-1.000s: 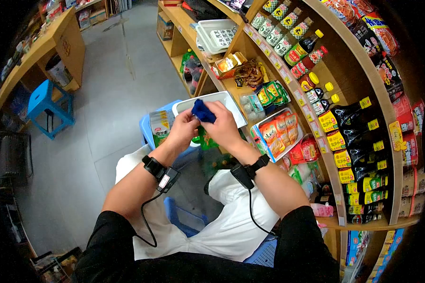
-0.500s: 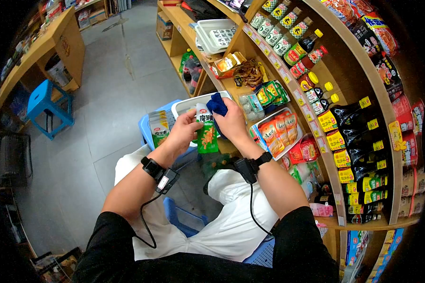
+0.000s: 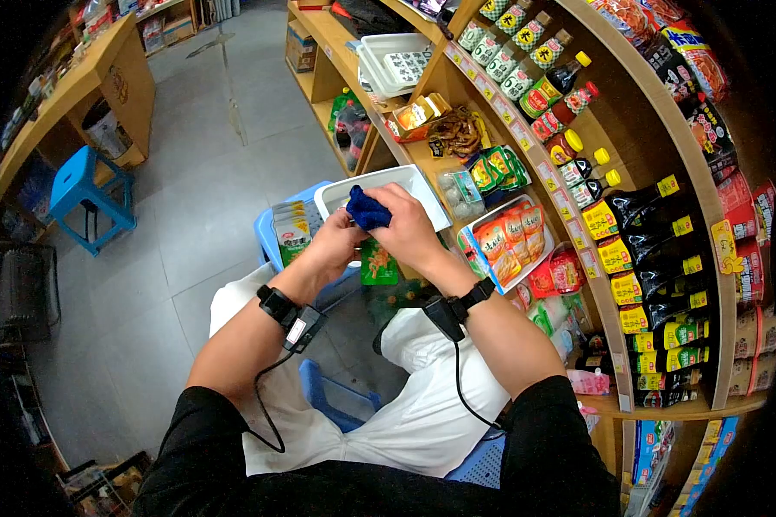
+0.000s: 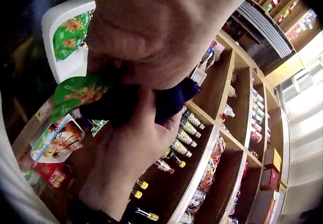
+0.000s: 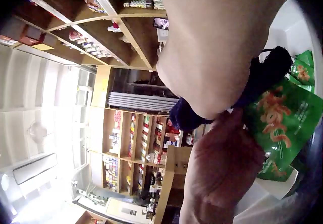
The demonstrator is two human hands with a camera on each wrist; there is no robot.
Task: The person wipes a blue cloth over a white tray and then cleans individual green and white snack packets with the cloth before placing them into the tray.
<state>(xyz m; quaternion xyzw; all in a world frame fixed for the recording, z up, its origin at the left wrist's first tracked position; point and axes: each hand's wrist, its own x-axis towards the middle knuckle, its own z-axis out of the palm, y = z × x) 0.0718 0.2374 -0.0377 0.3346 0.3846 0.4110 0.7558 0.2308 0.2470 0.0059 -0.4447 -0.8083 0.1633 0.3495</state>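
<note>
My left hand [image 3: 334,243] pinches a green snack packet [image 3: 379,264] near its upper part, in front of my knees. The packet's picture of orange-brown snack pieces shows large in the right wrist view, on the packet front [image 5: 280,115]. My right hand [image 3: 408,227] grips a bunched dark blue cloth [image 3: 366,209] and presses it over the packet's top, which it hides. Both hands meet there, just over the near side of a white tray [image 3: 420,184]. More green packets [image 4: 70,35] lie in that tray in the left wrist view. Left of my hands stands another packet group [image 3: 292,231].
A blue stool [image 3: 269,234] is under the tray. Close on the right, a shelf holds a box of orange packets [image 3: 510,237], bagged eggs [image 3: 461,196] and sauce bottles [image 3: 616,224]. Another blue stool [image 3: 89,194] stands on the floor at the left.
Half a second ago the cloth was at the packet's right edge and its printed front showed. Now my right hand has moved left with the cloth, covering the packet's top again.
</note>
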